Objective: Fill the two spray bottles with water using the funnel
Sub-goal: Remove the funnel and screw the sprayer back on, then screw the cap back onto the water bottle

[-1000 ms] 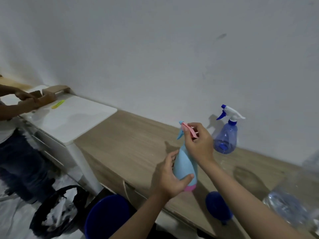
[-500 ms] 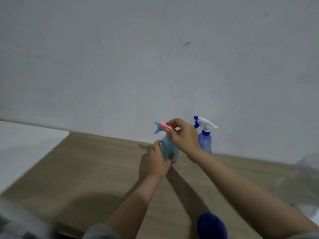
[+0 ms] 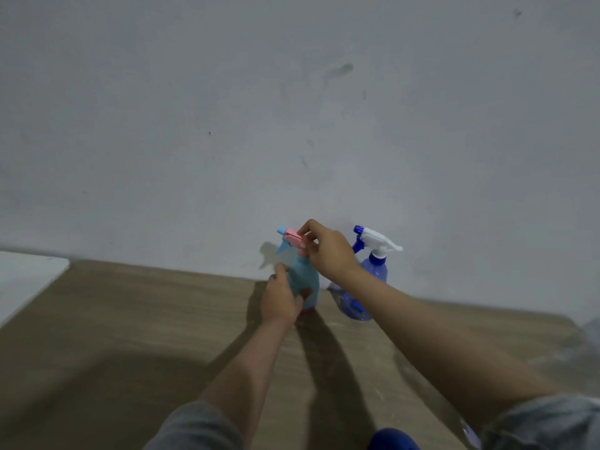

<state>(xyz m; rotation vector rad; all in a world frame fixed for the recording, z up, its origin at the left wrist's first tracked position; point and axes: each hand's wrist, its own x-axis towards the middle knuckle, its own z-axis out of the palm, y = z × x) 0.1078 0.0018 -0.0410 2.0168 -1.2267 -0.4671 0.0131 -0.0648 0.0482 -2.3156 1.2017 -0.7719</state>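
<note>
Both hands grip the light-blue plastic spray bottle point(image 3: 305, 280) by the wooden bench's point(image 3: 130, 319) far edge: left hand point(image 3: 279, 298) fingers wrapped around its body, right hand point(image 3: 328, 251) fingers closed on its pink trigger head point(image 3: 293, 241).

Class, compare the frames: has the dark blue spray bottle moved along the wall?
Cannot tell. The camera swings; the dark blue spray bottle remains against the wall, just right of the light blue bottle.

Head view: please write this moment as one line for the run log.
left hand: holds light bottle body | right hand: on pink sprayer | blue bottle: capped | table
</note>
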